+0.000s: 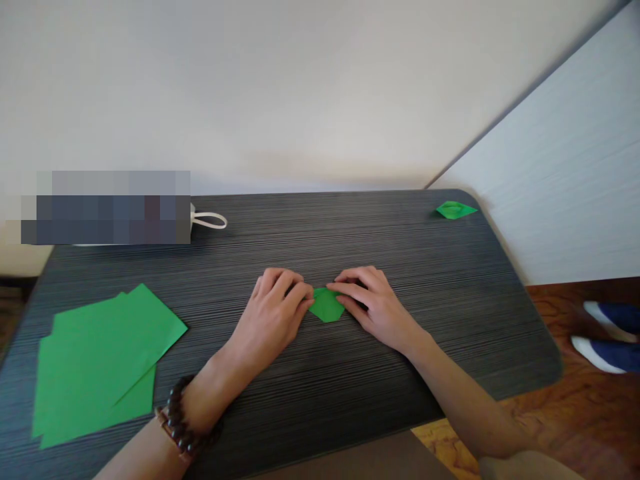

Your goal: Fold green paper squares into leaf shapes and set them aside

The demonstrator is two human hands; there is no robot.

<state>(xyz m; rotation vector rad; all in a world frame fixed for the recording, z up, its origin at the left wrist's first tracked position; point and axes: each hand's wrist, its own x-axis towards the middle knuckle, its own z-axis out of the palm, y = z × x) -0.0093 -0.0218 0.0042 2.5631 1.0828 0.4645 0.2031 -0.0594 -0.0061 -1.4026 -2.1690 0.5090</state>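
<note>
A small folded piece of green paper [327, 307] lies on the dark wood-grain table between my two hands. My left hand [280, 303] has its fingers curled, the tips closed on the paper's left corner. On the other side, my right hand [373, 300] presses thumb and fingers on the right part of the paper. The fingers cover both ends of the piece, so its full outline is hidden. A beaded bracelet [183, 420] is on my left wrist.
Several green paper sheets [100, 360] lie overlapping at the left. A folded green paper boat [456, 210] sits at the table's far right corner. At the back left is a blurred-out object with a white loop [213, 220]. Blue shoes [607, 347] stand on the floor at right.
</note>
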